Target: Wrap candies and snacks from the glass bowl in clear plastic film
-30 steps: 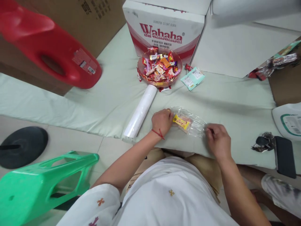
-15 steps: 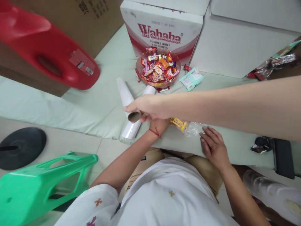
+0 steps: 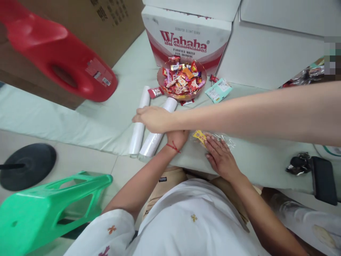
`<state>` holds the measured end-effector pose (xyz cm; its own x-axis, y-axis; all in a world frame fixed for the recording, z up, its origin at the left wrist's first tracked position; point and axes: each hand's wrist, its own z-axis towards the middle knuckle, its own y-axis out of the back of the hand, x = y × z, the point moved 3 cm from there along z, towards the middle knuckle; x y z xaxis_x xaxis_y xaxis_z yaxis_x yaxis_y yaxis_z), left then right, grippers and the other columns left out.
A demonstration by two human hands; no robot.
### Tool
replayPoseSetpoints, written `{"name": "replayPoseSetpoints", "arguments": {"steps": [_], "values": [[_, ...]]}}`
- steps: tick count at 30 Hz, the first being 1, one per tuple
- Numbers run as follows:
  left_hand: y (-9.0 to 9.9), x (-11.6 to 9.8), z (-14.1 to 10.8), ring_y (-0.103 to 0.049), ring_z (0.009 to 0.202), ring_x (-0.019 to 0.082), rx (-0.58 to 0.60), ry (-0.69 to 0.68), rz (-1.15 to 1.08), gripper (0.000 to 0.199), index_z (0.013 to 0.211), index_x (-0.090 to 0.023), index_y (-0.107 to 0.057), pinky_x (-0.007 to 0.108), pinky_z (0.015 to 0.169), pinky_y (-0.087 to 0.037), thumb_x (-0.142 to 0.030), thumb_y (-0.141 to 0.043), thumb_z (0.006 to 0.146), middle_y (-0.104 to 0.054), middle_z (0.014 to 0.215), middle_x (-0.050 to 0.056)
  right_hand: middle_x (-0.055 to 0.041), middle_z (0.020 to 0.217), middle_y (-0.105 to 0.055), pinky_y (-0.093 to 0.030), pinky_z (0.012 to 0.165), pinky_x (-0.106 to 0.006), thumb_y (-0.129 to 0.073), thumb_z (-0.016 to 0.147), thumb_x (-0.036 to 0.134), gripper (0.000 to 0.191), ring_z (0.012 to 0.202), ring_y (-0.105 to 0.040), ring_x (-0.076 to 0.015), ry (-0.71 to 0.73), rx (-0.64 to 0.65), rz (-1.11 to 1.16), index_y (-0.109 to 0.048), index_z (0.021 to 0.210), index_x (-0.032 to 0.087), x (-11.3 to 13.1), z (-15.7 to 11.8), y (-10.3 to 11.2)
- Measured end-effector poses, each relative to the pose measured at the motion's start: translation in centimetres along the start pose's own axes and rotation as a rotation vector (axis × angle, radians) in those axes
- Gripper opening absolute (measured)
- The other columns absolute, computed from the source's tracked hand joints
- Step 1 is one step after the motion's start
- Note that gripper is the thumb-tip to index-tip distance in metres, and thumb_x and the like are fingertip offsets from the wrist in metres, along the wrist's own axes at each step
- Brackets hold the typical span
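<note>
My left hand [image 3: 177,138], with a red string at the wrist, rests on the cloth, its fingers mostly hidden under another person's forearm. My right hand [image 3: 220,154] lies spread flat over a clear plastic wrapper [image 3: 227,140] and the edge of a yellow packet [image 3: 199,136]. Two white rolls lie side by side left of my left hand: one further left [image 3: 137,138] and one nearer [image 3: 151,144]. The other person's hand [image 3: 153,119] is on the left roll, reaching across from the right.
A bowl of wrapped sweets [image 3: 182,96] stands before a Wahaha box [image 3: 186,32]. Red jug [image 3: 80,71] at left, green stool [image 3: 29,209] below it, teal packet [image 3: 218,90] right of the bowl. A black phone-like object [image 3: 323,181] lies at far right.
The other person's hand has laid its roll down beside the other one, uncovering a red packet by the bowl. My right hand has moved left onto the wrapper and yellow packet.
</note>
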<state>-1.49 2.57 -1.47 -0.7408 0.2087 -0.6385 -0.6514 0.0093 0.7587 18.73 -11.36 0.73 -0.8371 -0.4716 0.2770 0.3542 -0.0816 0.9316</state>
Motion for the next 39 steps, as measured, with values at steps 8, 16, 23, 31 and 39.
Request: {"name": "replayPoseSetpoints", "arguments": {"steps": [8, 16, 23, 31, 39], "values": [[3.1, -3.2, -2.6, -0.068, 0.109, 0.031, -0.175, -0.288, -0.002, 0.028, 0.107, -0.016, -0.075, 0.046, 0.099, -0.050, -0.030, -0.053, 0.098, -0.077, 0.110, 0.014, -0.0075, 0.165, -0.040, -0.023, 0.128, -0.056, -0.047, 0.106, 0.026, 0.068, 0.154, -0.038, -0.0243, -0.011, 0.050, 0.031, -0.017, 0.167, 0.031, -0.3, 0.3, 0.6], [2.4, -5.4, -4.6, -0.060, 0.112, 0.028, 0.052, -0.536, -0.005, 0.028, 0.110, -0.022, -0.076, 0.046, 0.096, -0.047, -0.023, -0.052, 0.096, -0.076, 0.119, 0.008, -0.0093, 0.154, -0.056, -0.041, 0.117, -0.049, -0.046, 0.104, 0.033, 0.050, 0.142, -0.052, -0.0251, -0.152, -0.113, 0.269, -0.048, 0.154, 0.029, -2.0, 1.4, 3.4], [2.1, -6.9, -5.5, -0.061, 0.127, 0.025, 0.186, -0.814, 0.066, 0.037, 0.122, -0.020, -0.071, 0.043, 0.104, -0.046, -0.014, -0.049, 0.093, -0.073, 0.131, 0.008, -0.0097, 0.089, -0.073, -0.045, 0.094, -0.043, -0.051, 0.097, 0.042, 0.035, 0.090, -0.061, -0.0257, -0.471, -0.032, 0.138, -0.077, 0.098, 0.019, -8.2, 5.7, 2.9], [-0.2, -6.4, -6.2, -0.063, 0.130, 0.022, 0.119, -0.858, 0.120, 0.032, 0.118, -0.017, -0.072, 0.038, 0.106, -0.049, -0.011, -0.050, 0.097, -0.074, 0.131, 0.008, -0.0043, 0.085, -0.067, -0.044, 0.083, -0.033, -0.062, 0.084, 0.035, 0.018, 0.084, -0.057, -0.0196, -0.409, 0.175, 0.453, -0.070, 0.084, 0.019, -7.7, 10.1, 1.6], [-0.4, -6.1, -5.8, -0.062, 0.132, 0.022, 0.173, -0.828, 0.064, 0.033, 0.120, -0.018, -0.072, 0.039, 0.108, -0.049, -0.010, -0.049, 0.097, -0.074, 0.130, 0.009, 0.0013, 0.065, -0.063, -0.037, 0.055, -0.027, -0.073, 0.078, 0.053, 0.035, 0.058, -0.053, -0.0137, -0.690, 0.255, 0.489, -0.063, 0.081, 0.020, -7.4, 11.2, 1.7]]}}
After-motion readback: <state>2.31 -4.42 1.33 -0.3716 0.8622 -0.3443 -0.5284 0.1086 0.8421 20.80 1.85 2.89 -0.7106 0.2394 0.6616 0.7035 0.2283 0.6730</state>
